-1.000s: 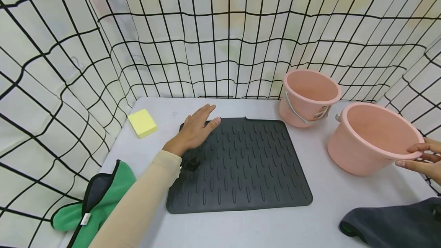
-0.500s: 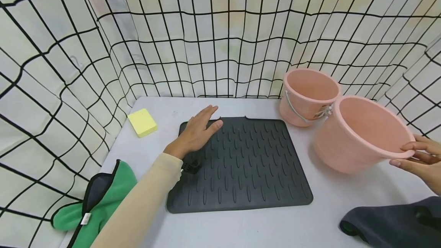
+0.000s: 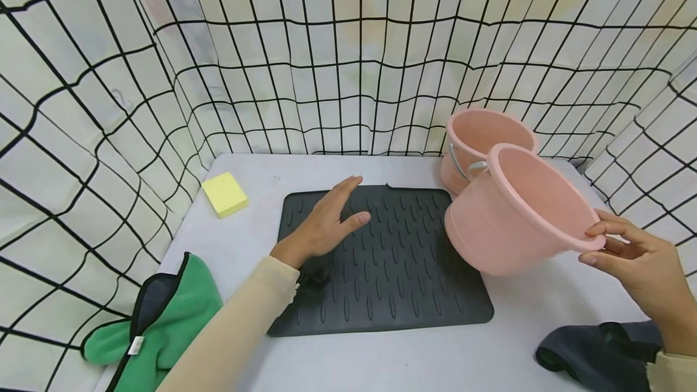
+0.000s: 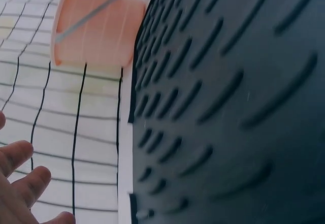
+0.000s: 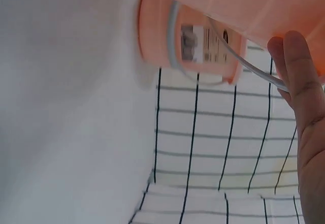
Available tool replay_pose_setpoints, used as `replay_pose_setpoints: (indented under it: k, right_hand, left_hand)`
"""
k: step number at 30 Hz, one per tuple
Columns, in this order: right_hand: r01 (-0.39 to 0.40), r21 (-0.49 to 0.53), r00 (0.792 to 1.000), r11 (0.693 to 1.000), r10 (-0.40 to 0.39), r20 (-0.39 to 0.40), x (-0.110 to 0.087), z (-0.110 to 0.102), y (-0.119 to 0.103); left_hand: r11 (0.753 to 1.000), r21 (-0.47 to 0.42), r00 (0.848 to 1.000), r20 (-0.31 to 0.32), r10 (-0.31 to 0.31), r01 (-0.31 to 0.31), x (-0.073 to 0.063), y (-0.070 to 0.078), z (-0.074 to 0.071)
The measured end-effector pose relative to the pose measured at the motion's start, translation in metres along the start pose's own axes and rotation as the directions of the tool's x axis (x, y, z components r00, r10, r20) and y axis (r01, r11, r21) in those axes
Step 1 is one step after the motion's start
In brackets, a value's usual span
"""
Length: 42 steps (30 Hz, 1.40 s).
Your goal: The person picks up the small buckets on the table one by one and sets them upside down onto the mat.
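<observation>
In the head view my right hand (image 3: 637, 253) pinches the rim of a pink bucket (image 3: 501, 228) between thumb and fingers. The bucket is tilted, and its left side overlaps the right part of a dark ribbed mat (image 3: 381, 271). In the right wrist view the fingers of the right hand (image 5: 304, 97) lie against the pink wall, beside a thin grey bail handle (image 5: 254, 71). My left hand (image 3: 327, 222) is above the mat's left part with straight fingers, holding nothing; its fingertips show in the left wrist view.
A second pink bucket (image 3: 457, 156) stands behind the held one. A yellow sponge (image 3: 224, 194) lies at the back left of the white table (image 3: 381, 362). A green cloth (image 3: 185, 307) lies at the left edge, a dark cloth (image 3: 582, 349) at the front right. Black netting (image 3: 337, 65) surrounds the table.
My right hand has carried the bucket leftward from the table's right side to the mat's right edge, tilting it more. My left hand has shifted slightly right over the mat.
</observation>
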State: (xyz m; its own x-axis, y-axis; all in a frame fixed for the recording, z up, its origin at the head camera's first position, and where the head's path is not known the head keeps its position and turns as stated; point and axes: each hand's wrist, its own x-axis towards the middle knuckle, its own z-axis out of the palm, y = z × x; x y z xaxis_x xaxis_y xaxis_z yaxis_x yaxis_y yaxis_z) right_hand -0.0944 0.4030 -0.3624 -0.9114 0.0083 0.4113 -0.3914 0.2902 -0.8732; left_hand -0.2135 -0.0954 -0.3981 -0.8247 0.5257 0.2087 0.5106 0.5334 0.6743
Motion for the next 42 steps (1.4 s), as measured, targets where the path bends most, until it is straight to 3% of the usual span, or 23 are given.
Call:
replay_pose_setpoints:
  k: [7, 15, 23, 29, 36, 42]
  right_hand:
    - [-0.023, 0.16, 0.998, 0.987, 0.014, 0.059, 0.007, 0.03, -0.007]
    - [-0.024, 0.207, 0.994, 0.978, 0.001, 0.109, 0.016, 0.062, -0.023]
    - [-0.028, 0.257, 0.991, 0.966, -0.007, 0.135, 0.019, 0.086, -0.025]
    - [-0.008, 0.264, 0.986, 0.964, -0.037, 0.164, 0.019, 0.098, -0.021]
    - [-0.001, 0.268, 0.988, 0.963, -0.041, 0.15, 0.02, 0.11, -0.02]
    - [-0.006, 0.339, 0.987, 0.941, -0.048, 0.152, 0.021, 0.116, -0.018]
  left_hand:
    - [0.997, -0.074, 0.999, 0.027, 0.023, -0.021, -0.005, 0.01, 0.017]
    - [0.974, -0.223, 0.998, 0.06, -0.026, 0.039, -0.008, 0.018, 0.038]
    - [0.936, -0.349, 0.998, 0.057, -0.026, 0.044, -0.01, 0.02, 0.054]
    - [0.916, -0.399, 0.999, 0.041, -0.027, 0.041, -0.013, 0.019, 0.06]
    - [0.866, -0.499, 0.999, -0.032, 0.032, -0.044, -0.014, 0.015, 0.06]
    - [0.853, -0.516, 0.997, -0.071, 0.041, -0.072, -0.016, 0.016, 0.057]
